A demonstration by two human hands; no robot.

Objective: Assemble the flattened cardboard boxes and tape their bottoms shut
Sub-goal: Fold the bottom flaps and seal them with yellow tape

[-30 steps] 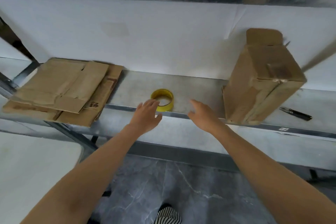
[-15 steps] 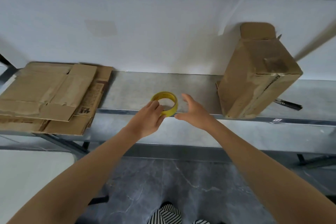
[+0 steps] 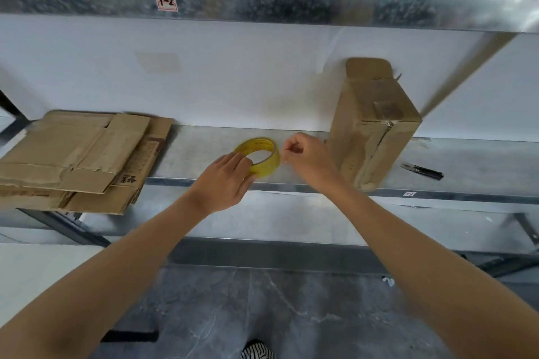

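**Both hands arrive at the tape**

The roll of tape (image 3: 259, 154) is yellow and glossy, with small print on the inside of its ring. It is on the metal shelf (image 3: 204, 143), near the front edge and a little tilted.

Half a second ago both hands were open and only reaching for it. Now the left hand (image 3: 224, 181) grips the near rim with curled fingers. The right hand (image 3: 306, 154) is curled too, and its thumb and forefinger pinch at the right wall of the roll. They are probably picking at the loose end, which is too thin to see. This suggests the taping step is beginning.

An assembled box (image 3: 373, 125) stands just right of the right hand. Flat cardboard boxes (image 3: 78, 157) are stacked at the left end of the shelf, not yet assembled. Small scissors (image 3: 423, 171) lie beyond the assembled box.
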